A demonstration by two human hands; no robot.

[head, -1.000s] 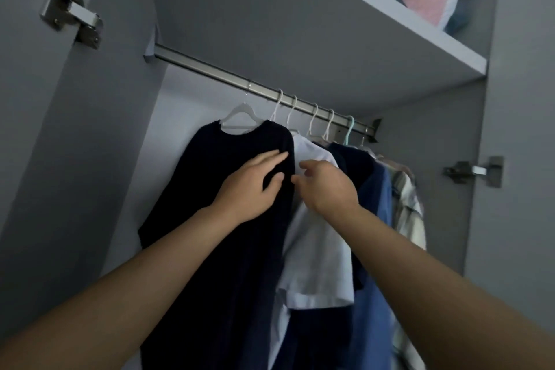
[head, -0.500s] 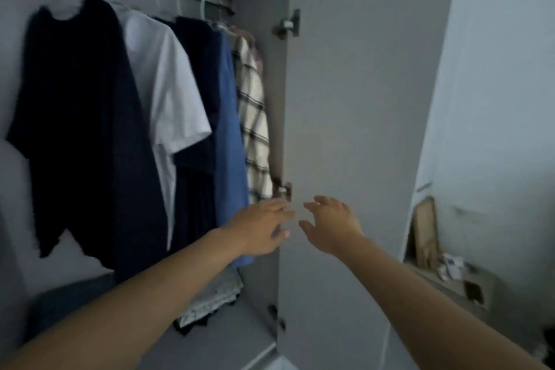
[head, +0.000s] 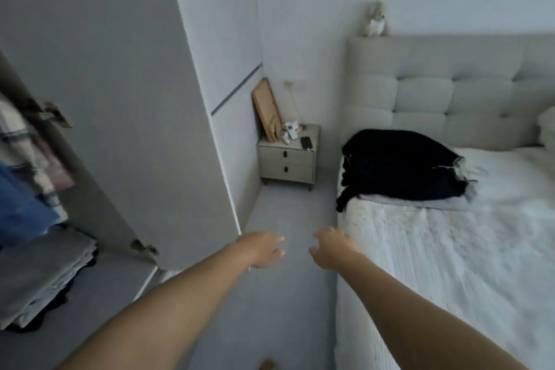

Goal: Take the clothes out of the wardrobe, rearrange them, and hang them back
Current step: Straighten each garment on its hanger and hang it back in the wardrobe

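Left hand (head: 264, 249): stretched forward over the grey floor (head: 288, 219), fingers loosely curled, holding nothing, just right of the wardrobe door (head: 126, 99) lower corner.
Right hand (head: 333, 248): stretched forward beside the left, fingers loosely bent, empty, at the near edge of the bed (head: 450, 264); contact with the bedspread not discernible.
Hanging clothes (head: 27, 183): far left of the wardrobe door, inside the wardrobe, cut off by the frame edge and badly blurred; blue garment and checked fabric only just made out.
Folded pile (head: 42, 276): on the wardrobe floor, below the hanging clothes, partly cropped; dark item underneath, kind unclear.
Black clothes heap (head: 399, 168): well right of the wardrobe door, on the bed near the tufted headboard (head: 450, 93), lying on a pale grey folded piece; white hanger partly visible at its right side.
Nightstand (head: 286, 159): beyond the wardrobe door, against the wall; dark phone, small white toy and leaning wooden board on top, details too small to read.
Plush toy (head: 374, 19): atop the headboard, blurred.
Writing, brands, labels: none legible.
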